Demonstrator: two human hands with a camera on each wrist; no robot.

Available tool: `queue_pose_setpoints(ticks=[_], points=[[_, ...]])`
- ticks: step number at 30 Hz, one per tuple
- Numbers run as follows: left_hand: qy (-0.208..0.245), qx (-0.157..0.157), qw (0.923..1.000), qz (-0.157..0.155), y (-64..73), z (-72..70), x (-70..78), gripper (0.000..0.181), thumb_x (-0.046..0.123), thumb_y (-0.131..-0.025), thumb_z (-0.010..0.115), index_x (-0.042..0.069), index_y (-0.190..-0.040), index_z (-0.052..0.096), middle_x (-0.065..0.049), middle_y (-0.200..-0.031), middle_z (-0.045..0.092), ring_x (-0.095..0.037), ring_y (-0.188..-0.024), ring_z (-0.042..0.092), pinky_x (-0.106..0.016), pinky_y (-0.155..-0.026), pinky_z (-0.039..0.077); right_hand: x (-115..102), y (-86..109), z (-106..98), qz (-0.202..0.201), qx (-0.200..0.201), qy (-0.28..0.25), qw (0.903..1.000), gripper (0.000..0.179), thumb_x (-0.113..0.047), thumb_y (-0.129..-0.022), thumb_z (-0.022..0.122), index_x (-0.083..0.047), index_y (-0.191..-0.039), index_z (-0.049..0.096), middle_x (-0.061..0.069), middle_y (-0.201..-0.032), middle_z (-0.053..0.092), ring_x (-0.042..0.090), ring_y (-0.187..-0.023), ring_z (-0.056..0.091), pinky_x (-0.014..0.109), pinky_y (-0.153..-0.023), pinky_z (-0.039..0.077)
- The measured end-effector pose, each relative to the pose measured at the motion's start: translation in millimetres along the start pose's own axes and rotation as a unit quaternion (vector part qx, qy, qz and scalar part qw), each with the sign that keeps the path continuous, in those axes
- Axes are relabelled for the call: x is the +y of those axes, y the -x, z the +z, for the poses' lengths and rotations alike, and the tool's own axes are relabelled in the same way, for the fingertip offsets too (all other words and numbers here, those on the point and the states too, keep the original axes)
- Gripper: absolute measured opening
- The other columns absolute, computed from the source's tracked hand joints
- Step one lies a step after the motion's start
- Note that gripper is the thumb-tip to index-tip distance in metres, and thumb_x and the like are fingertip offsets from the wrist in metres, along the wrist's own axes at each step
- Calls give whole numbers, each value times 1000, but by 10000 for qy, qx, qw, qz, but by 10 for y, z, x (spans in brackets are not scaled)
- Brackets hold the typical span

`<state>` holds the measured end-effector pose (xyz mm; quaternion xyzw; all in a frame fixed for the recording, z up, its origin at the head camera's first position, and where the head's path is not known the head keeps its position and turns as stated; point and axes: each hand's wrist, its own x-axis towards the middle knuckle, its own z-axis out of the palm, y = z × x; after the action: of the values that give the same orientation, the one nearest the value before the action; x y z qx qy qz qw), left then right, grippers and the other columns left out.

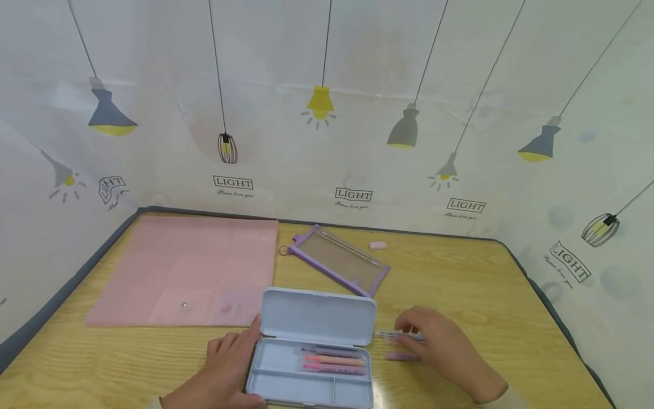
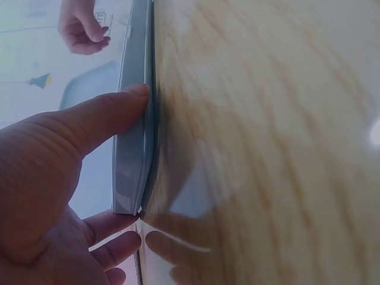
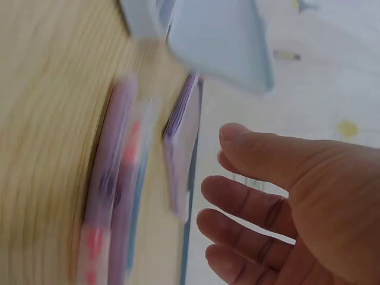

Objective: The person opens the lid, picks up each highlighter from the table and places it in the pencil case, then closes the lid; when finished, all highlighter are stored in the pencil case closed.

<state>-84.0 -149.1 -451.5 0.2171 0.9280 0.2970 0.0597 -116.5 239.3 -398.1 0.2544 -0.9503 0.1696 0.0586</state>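
Note:
A light blue pencil case [image 1: 293, 388] lies open, its lid [image 1: 318, 316] tipped back. My left hand [image 1: 227, 363] grips its left end, with the thumb [image 2: 127, 104] on the front side and fingertips at the corner. Several pens [image 1: 334, 360], two with pink ends, lie in the rear compartment. To the right of the case, my right hand [image 1: 439, 346] hovers over a few loose pens. In the right wrist view its fingers are relaxed and hold nothing, beside a purple pen [image 3: 110, 160] and a blue one [image 3: 141, 184] on the table.
Behind the case is a purple-edged zip pouch [image 1: 339, 258] with a slim stick on it. A small pink eraser [image 1: 377, 245] lies farther back. The pink folder [image 1: 204, 267] covers the left rear of the wooden table [image 1: 475, 284]. A printed curtain [image 1: 286, 142] surrounds it.

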Motion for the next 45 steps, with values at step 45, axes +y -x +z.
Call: queue_pose_setpoints(ticks=[45], points=[[12, -28, 10000, -47, 17, -24, 40, 131, 49, -61, 88, 1, -156, 13, -5, -139, 50, -19, -111, 40, -42, -86, 24, -480, -44, -197, -683, -808, -189, 9942, 11, -18, -92, 67, -22, -87, 59, -17, -81, 54, -5, -69, 44, 19, -61, 44]])
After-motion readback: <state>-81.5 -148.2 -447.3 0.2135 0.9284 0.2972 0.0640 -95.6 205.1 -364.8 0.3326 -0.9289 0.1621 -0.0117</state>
